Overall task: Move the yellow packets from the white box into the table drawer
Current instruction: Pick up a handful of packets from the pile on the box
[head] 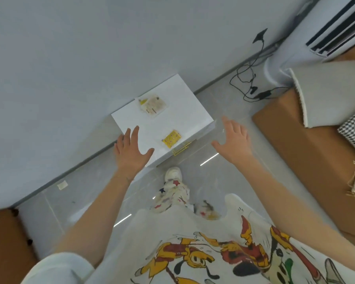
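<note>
A small white table (pixel 189 103) stands against the grey wall. A yellow packet (pixel 172 138) lies near its front edge. Farther back rests a pale box or pouch (pixel 152 104) with yellow and beige contents; I cannot tell exactly what it is. A gold drawer handle (pixel 181 148) shows on the table's front face, and the drawer looks closed. My left hand (pixel 131 149) hovers open over the table's near left corner. My right hand (pixel 233 141) hangs open just off the table's right side. Neither hand holds anything.
Black cables (pixel 252 78) trail on the floor to the right of the table beside a white appliance (pixel 307 48). A brown sofa or bench (pixel 307 152) with cushions fills the right. My foot (pixel 173 174) stands just before the table. A brown object (pixel 4 242) sits at lower left.
</note>
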Demonstrator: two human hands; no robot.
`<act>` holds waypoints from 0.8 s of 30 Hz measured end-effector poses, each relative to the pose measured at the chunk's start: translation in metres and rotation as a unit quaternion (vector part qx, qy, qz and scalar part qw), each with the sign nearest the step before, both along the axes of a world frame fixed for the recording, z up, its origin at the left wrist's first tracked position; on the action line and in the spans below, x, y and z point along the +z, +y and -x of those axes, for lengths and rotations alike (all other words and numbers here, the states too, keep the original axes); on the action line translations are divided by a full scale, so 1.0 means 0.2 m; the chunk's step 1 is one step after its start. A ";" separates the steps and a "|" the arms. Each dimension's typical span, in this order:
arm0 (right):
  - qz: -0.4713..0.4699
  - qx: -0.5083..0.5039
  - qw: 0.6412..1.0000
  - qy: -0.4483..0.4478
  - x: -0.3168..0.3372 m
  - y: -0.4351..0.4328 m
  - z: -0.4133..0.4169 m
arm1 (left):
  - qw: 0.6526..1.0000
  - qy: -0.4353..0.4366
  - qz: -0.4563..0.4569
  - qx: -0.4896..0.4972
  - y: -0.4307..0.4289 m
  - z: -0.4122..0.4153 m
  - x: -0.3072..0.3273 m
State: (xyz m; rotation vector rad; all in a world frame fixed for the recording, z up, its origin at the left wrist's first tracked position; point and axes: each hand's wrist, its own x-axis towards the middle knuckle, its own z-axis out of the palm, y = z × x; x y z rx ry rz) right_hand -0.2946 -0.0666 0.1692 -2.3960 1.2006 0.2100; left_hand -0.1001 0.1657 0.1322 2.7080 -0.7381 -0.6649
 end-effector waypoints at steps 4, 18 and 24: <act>-0.010 0.015 1.000 0.004 -0.06 -0.14 -0.18 | 1.000 0.017 -0.009 0.018 -0.09 -0.14 -0.09; -0.087 0.187 0.970 0.131 -1.29 -0.25 -0.76 | 0.975 0.108 0.003 0.196 -0.42 -0.37 -1.18; -0.055 0.269 0.957 0.097 -1.78 -0.22 -0.92 | 0.970 0.021 0.060 0.233 -0.52 -0.67 -1.62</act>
